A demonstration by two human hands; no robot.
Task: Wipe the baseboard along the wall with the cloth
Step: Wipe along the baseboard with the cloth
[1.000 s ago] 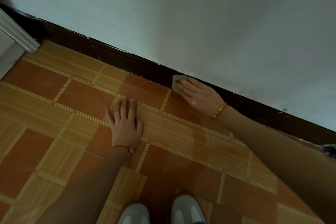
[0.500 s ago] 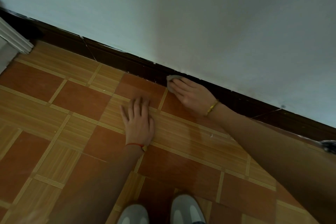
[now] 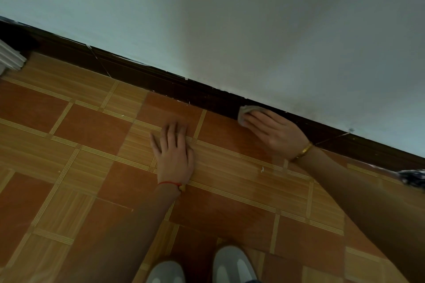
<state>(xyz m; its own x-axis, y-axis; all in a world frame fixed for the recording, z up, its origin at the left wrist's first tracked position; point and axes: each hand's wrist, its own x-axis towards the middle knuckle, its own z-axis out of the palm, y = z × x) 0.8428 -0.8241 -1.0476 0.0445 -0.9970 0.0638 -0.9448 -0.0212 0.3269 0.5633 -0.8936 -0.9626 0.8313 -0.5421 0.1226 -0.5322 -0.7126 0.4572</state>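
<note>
head view: the dark baseboard [image 3: 142, 76] runs as a diagonal band between the pale wall [image 3: 230, 18] and the tiled floor [image 3: 69, 133], and serves here as the landmark. the right hand [image 3: 273, 131] presses a small pale cloth [image 3: 244, 111] against the face of the baseboard, about midway along the visible run; the fingers lie fairly straight over the cloth, most of which is hidden beneath them, and whether the thumb curls round it cannot be told. a gold bracelet [image 3: 303, 150] sits at that wrist. the left hand [image 3: 174, 151] rests flat on the floor, well clear of the baseboard, fingers extended and holding nothing, apparently as a brace; a red string [image 3: 170, 183] circles its wrist. two grey shoe toes [image 3: 232, 264] show at the lower edge, far from the baseboard. a white moulding [image 3: 11, 57] meets the baseboard at its left end. progress, as a judgement: the wipe is under way at mid-run. the stretch from the cloth to the moulding still shows pale flecks along its top edge and lower face, suggesting work left there; the stretch to the right of the hand looks equally dark, and whether it has been cleaned cannot be told.
</note>
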